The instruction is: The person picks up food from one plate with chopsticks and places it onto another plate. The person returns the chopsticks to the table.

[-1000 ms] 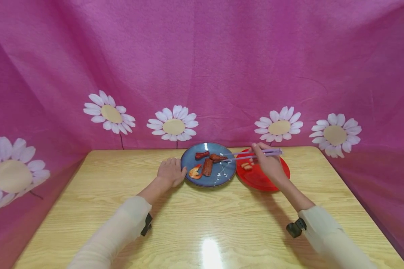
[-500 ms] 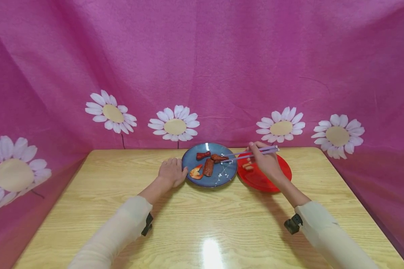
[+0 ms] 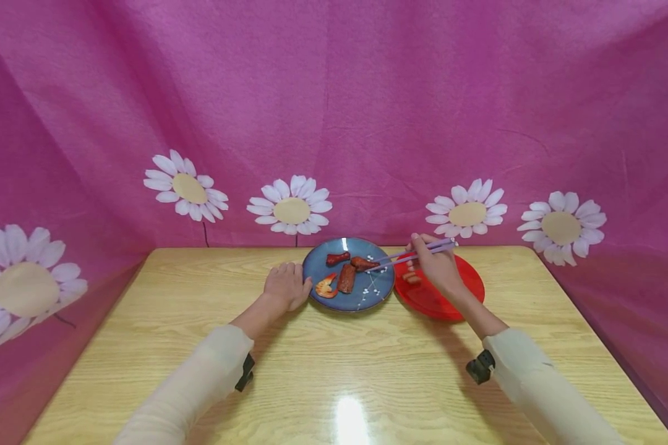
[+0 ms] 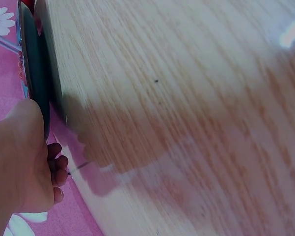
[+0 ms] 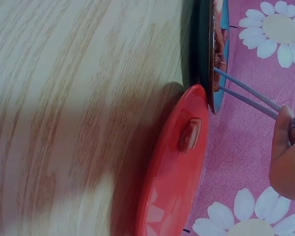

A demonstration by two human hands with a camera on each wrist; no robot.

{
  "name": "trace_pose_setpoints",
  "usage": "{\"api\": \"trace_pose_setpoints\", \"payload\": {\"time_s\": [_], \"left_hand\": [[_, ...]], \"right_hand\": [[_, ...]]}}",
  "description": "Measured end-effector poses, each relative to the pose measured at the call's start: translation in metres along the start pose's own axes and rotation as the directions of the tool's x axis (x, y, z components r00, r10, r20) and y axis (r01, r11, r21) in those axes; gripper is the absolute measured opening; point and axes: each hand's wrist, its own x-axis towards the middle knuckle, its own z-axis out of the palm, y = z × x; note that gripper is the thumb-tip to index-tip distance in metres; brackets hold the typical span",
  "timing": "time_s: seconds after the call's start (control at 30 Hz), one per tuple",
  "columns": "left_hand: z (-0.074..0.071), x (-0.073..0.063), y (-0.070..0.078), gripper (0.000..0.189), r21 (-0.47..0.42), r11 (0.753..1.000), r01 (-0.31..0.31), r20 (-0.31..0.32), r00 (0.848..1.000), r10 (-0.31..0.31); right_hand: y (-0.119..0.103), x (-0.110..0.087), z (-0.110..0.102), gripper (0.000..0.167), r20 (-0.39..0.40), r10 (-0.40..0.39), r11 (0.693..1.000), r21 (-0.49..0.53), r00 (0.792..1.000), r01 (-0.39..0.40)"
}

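Note:
My right hand (image 3: 437, 267) holds a pair of pale purple chopsticks (image 3: 444, 246). Their tips straddle or touch the thin end of a brown drumstick (image 3: 362, 264) on a blue plate (image 3: 349, 303); whether they pinch it I cannot tell. Beside the drumstick lie a smaller dark red drumstick (image 3: 337, 259), a brown slab of meat (image 3: 346, 279) and an orange shrimp (image 3: 326, 287). My left hand (image 3: 285, 287) lies palm down at the plate's left rim, thumb against it. In the left wrist view its fingertips (image 4: 61, 177) show past the plate's edge.
A red plate (image 3: 431, 304) stands close against the blue plate's right side, under my right hand. Small brown-and-cream food pieces (image 5: 190, 136) lie on it. Behind the wooden table (image 3: 300, 358) hangs a pink cloth (image 3: 367, 154) with daisies.
My right hand has shifted a little left and down, and the chopstick tips sit closer around the drumstick's thin end. The left hand and both plates keep their places.

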Motion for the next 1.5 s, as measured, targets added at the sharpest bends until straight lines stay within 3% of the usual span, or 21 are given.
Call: {"api": "trace_pose_setpoints", "payload": {"time_s": [0.23,0.67,0.97,1.07,1.17,1.27,1.5], "left_hand": [[0.000,0.001,0.000,0.047,0.001,1.000,-0.002,-0.021,1.000,0.002],[0.002,-0.001,0.002,0.046,-0.011,1.000,0.005,-0.024,1.000,-0.005],[0.002,-0.001,0.001,0.042,-0.042,0.999,0.009,-0.052,0.999,-0.011],[0.001,-0.001,0.002,0.042,-0.044,0.999,0.010,-0.047,0.999,-0.012],[0.000,-0.002,0.002,0.043,-0.044,0.999,0.014,-0.034,0.999,-0.015],[0.000,-0.002,0.002,0.044,-0.040,0.999,0.013,-0.028,1.000,-0.014],[0.002,-0.001,0.002,0.045,-0.033,0.999,0.012,-0.023,1.000,-0.013]], "right_hand": [[0.024,0.007,-0.001,0.040,-0.070,-0.047,0.999,0.013,0.996,0.048],[0.042,-0.011,0.012,0.045,-0.211,-0.067,0.997,0.014,0.975,0.072],[0.042,-0.015,0.011,0.046,-0.272,-0.066,0.994,0.063,0.960,0.086],[0.039,-0.016,0.008,0.045,-0.301,-0.064,0.997,0.031,0.951,0.077],[0.021,-0.022,0.007,0.042,-0.325,-0.072,0.997,-0.005,0.943,0.074],[0.008,-0.027,0.005,0.040,-0.342,-0.076,0.996,0.026,0.937,0.090],[0.033,-0.017,-0.015,0.043,-0.423,-0.065,0.989,0.093,0.904,0.115]]}}
